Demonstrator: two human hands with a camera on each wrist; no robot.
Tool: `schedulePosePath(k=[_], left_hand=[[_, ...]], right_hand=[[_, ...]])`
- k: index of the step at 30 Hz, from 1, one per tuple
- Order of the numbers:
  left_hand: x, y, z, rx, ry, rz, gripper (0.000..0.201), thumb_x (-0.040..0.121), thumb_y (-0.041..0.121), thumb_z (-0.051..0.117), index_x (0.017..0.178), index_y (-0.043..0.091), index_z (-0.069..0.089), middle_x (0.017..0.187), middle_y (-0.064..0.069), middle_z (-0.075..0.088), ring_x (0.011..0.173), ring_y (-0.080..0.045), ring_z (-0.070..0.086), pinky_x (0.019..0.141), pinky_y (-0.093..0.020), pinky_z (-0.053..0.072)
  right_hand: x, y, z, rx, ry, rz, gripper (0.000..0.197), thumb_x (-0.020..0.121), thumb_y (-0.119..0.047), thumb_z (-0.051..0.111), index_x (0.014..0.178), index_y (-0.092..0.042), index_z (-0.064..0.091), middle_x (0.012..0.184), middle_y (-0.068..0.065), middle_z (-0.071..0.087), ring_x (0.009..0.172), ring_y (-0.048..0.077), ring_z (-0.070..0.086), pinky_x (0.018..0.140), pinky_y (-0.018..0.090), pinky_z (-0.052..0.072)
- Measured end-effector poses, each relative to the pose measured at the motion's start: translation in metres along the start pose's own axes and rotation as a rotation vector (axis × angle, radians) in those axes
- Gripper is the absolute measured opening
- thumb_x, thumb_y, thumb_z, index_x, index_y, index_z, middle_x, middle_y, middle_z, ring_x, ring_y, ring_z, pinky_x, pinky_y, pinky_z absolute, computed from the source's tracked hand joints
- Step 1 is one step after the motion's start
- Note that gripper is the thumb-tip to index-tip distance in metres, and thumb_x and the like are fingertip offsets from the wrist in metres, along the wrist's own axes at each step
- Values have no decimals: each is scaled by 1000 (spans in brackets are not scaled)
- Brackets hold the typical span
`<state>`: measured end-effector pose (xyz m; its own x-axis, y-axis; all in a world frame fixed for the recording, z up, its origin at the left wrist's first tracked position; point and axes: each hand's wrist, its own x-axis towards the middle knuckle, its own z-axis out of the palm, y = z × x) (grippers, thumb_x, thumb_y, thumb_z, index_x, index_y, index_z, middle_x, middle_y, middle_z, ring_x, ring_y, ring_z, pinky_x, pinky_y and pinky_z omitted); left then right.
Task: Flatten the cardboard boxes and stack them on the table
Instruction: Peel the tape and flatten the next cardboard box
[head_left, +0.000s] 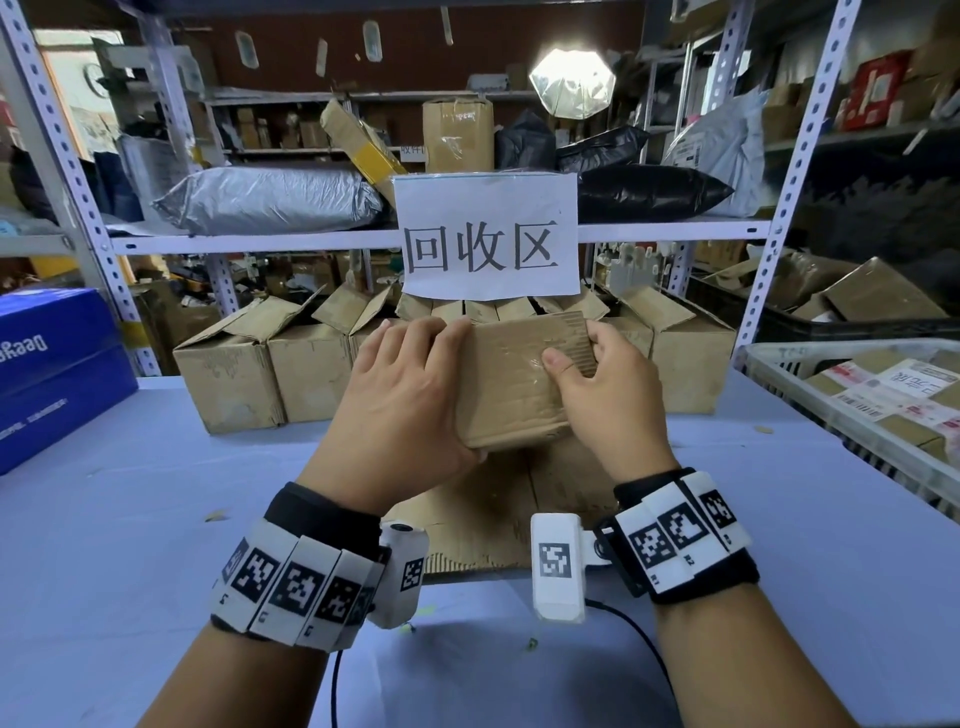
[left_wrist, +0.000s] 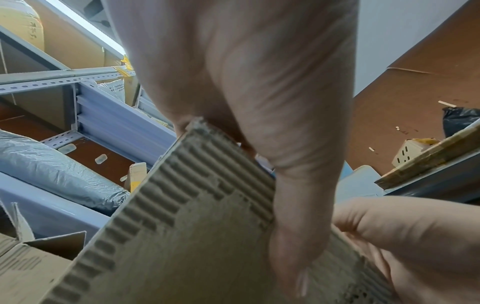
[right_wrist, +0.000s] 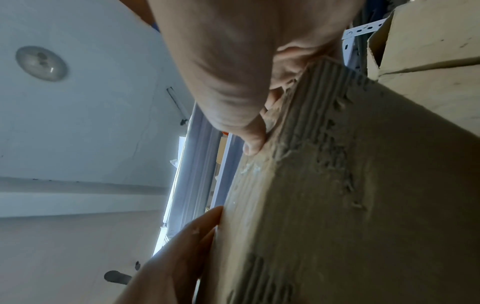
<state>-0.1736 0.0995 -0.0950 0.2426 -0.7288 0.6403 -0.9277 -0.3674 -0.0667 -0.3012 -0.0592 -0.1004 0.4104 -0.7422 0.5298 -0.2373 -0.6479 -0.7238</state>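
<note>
Both hands hold one small cardboard box (head_left: 511, 384) in the air above the near-centre of the table (head_left: 156, 519), which is covered in pale blue cloth. The box is brown corrugated board, rectangular, still in box form; clear glossy tape runs across its top face. At its far right corner the outer paper is torn away, exposing ridged fluting, which also shows close up in both wrist views.

Left hand (head_left: 402, 395): fingers curled over the box's far left edge, thumb tucked under the near edge. It is gripping the box.

Right hand (head_left: 608, 384): thumb pressed on the top face beside the tape, fingers wrapped round the right end. It is also gripping the box.

Directly under the held box lies a flattened cardboard sheet (head_left: 483, 514), flat on the cloth, with a rough fluted near edge.

Far side of the table: a row of open boxes (head_left: 311, 364), flaps up, dull brown and scuffed. A white paper sign (head_left: 488, 236) hangs from the metal shelf (head_left: 249, 241) above them. A glossy blue carton (head_left: 57, 369) sits at left; a white slatted plastic crate (head_left: 810, 395) with labelled parcels at right.
</note>
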Motion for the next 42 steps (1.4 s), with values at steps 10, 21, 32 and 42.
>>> schedulePosePath(k=[10, 21, 32, 42], left_hand=[[-1, 4, 0, 21, -21, 2, 120, 53, 55, 83, 154, 10, 36, 141, -11, 48, 130, -34, 44, 122, -48, 21], [-1, 8, 1, 5, -20, 4, 119, 55, 55, 84, 154, 11, 35, 142, -11, 46, 130, -34, 43, 121, -49, 24], [-5, 8, 4, -4, -1, 19, 117, 54, 55, 83, 153, 12, 37, 141, -10, 47, 130, -34, 45, 119, -49, 27], [-3, 2, 3, -28, -24, -22, 120, 53, 55, 85, 154, 13, 34, 143, -10, 45, 133, -34, 42, 119, -49, 25]], right_hand=[[-3, -3, 6, -41, 35, 56, 72, 80, -64, 70, 133, -20, 47, 125, -2, 62, 111, 22, 59, 83, 33, 46], [-5, 5, 0, 64, -19, 24, 74, 80, -71, 64, 134, -23, 47, 116, -13, 58, 103, 10, 56, 84, 34, 49], [2, 13, 0, 104, 81, 33, 33, 95, -41, 62, 120, -19, 60, 104, -8, 66, 97, 14, 60, 81, 33, 48], [-4, 9, -4, 65, -85, -70, 83, 76, -49, 82, 145, -26, 43, 130, -8, 61, 118, 14, 57, 101, 38, 48]])
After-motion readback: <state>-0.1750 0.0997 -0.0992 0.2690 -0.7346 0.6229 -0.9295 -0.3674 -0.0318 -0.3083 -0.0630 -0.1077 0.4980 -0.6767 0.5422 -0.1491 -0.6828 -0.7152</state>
